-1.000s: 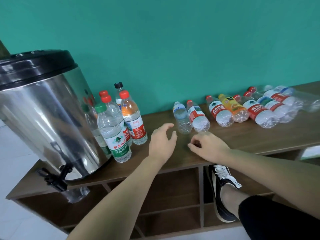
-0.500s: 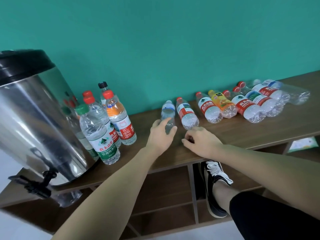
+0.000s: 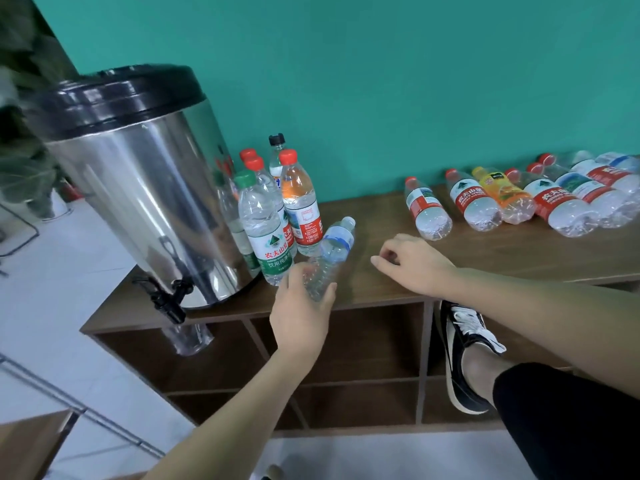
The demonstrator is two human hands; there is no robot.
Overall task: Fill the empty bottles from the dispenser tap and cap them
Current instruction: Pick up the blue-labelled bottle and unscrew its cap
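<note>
Our left hand (image 3: pixel 300 303) grips an empty blue-label bottle (image 3: pixel 330 258), its cap on. Left of it stand the filled, capped bottles (image 3: pixel 266 223) and the dispenser tap (image 3: pixel 166 299); right of our loosely curled, empty right hand (image 3: pixel 412 263), several empties (image 3: pixel 519 199) wait.

hidden: base of blue-label bottle (image 3: pixel 333 255) behind left hand (image 3: pixel 300 315) | cut off: rightmost lying bottles (image 3: pixel 620 174) at right edge | blurred: bottle under tap (image 3: pixel 188 337)
</note>
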